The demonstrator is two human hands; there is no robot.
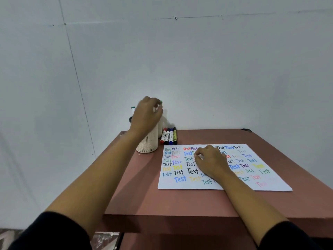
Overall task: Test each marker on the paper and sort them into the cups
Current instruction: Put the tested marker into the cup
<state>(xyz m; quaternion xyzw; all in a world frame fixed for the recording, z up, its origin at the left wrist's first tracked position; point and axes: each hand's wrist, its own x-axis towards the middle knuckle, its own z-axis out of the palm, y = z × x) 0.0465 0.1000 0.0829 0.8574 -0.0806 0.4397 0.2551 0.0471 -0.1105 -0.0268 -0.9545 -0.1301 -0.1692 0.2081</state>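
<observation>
1. Left hand (146,115) is hanging over the cups at the far left corner of the surface (180,201). Its fingertips are pinching a green-ended marker (161,102). Only the green end and a sliver of pale barrel are showing past the fingers.
2. Right hand (210,162) is resting on the paper (266,179) with its fingers curled under. Cannot tell whether it is gripping anything.
3. Two pale ribbed cups are standing close together. The near cup (146,144) is under the left wrist. The far cup (161,129) is just behind it to the right and mostly hidden. Another green-capped marker (133,108) is already standing in one of them; cannot tell which.
4. Judged step: dropping the held marker into its cup.
   - Keep the barrel close to vertical.
   - Centre the lower end over the chosen mouth before loosening the pinch.
   - Lower it rather than letting it fall; these tall, narrow cups are likely tippy.
   - The mouths are sitting side by side, so the wrong cup is an easy miss.
5. Held marker: the long axis is running roughly upright, leaning slightly right. The green end is pointing up and the lower end is hidden behind the hand.
6. Four markers (169,136) are lying side by side, touching, between the cups and the paper. Their long axes are running away from the person. Probably these are waiting to be tested.
</observation>
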